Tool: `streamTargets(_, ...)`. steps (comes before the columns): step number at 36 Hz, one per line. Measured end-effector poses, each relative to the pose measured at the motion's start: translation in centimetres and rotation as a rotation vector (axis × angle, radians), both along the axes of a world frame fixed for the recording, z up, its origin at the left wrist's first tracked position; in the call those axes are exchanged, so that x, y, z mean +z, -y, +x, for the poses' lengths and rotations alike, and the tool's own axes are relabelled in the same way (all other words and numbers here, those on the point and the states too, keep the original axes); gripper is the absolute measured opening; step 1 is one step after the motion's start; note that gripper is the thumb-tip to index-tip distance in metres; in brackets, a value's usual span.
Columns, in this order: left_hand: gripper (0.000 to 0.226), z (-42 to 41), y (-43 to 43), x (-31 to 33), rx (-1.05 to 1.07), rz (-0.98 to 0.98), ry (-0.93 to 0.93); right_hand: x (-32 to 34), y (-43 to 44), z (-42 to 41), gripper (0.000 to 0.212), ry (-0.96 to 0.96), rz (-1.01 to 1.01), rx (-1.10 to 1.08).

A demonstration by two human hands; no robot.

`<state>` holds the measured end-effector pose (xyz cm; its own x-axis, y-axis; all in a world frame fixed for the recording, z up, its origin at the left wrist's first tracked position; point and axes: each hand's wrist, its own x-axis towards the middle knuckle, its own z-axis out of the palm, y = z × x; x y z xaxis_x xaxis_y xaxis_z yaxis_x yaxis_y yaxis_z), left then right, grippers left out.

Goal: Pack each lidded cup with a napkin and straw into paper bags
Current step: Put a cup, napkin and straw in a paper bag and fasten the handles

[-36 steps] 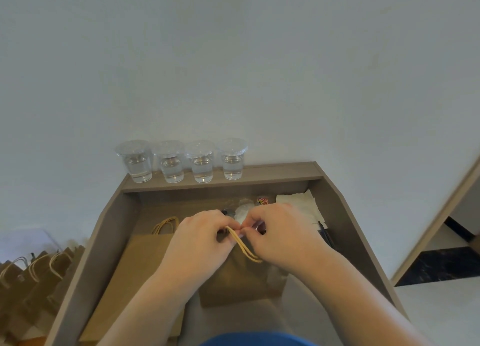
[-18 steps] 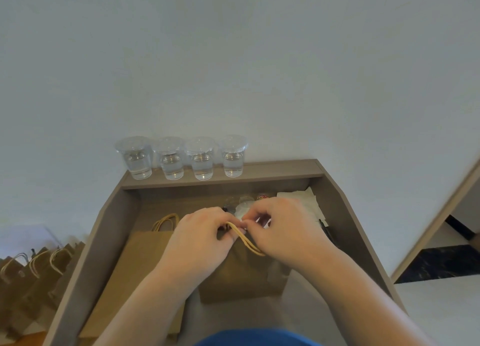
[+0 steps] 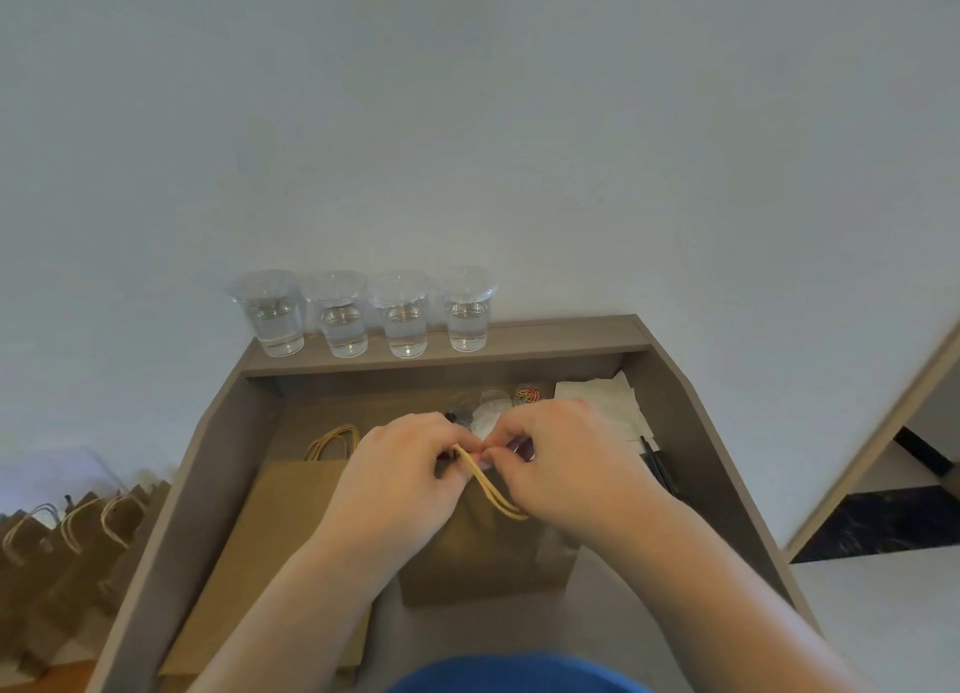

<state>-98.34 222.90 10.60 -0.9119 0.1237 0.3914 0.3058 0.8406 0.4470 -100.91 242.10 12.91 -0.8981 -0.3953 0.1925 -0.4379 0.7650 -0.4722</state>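
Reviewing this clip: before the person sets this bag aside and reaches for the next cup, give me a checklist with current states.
1. Both hands on the bag: left hand and right hand pinch the handles of the upright bag: ok.
2. Cup, napkin, straw inside it: cannot tell.
3. Cups waiting: four lidded cups on the ledge: ok.
4. Spare flat bag at left: ok.
5. Napkins in reach: ok.
6. Straws available: cannot tell.
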Motion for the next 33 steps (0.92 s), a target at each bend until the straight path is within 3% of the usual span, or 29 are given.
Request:
streamTargets(13,0.013,-0.25,0.08,-0.02,-0.015,-0.003,0.012,-0.03,0.1,0.15,0.011,-0.044,0.013,-0.009)
streamTargets(17,0.022,-0.21,0.0,-0.04,-0.005,-0.002,0.002,-0.16,-0.21,-0.05,0.01,-0.011,-0.042,-0.007)
streamTargets(33,0.012,-0.34,0.04,0.03,-0.023,-0.026,0.009,0.3,-0.77,0.02,0.013,0.058,-0.062,0.012)
